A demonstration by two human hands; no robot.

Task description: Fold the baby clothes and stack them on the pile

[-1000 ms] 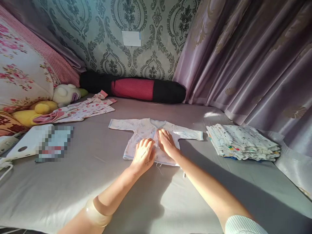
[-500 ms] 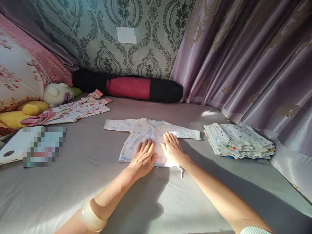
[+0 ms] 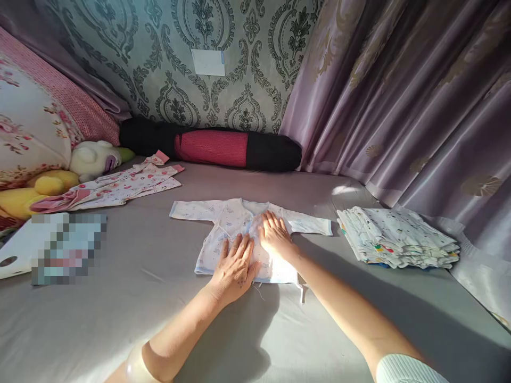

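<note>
A small white baby shirt [image 3: 229, 223] with blue edging and a faint print lies spread on the grey bed sheet [image 3: 159, 319], its sleeves out to both sides. My left hand [image 3: 235, 266] rests flat on the lower middle of the shirt, fingers stretched out. Higher up, my right hand [image 3: 275, 234] lies flat on the right side of the chest, just below the neckline. Neither hand grips anything. A tie string [image 3: 301, 293] hangs from the lower right hem onto the sheet.
Folded white printed cloths [image 3: 399, 236] are stacked at right by the curtain [image 3: 399, 96]. On the left lie pink-trimmed patterned clothing [image 3: 123, 186], plush toys [image 3: 93, 159] and a white box-like object [image 3: 27, 244]. A black and red long bag [image 3: 211, 149] lies along the wall.
My right hand has slid upward and slightly left across the shirt toward the neckline. My left hand stays flat near the same spot. The view has shifted slightly.
</note>
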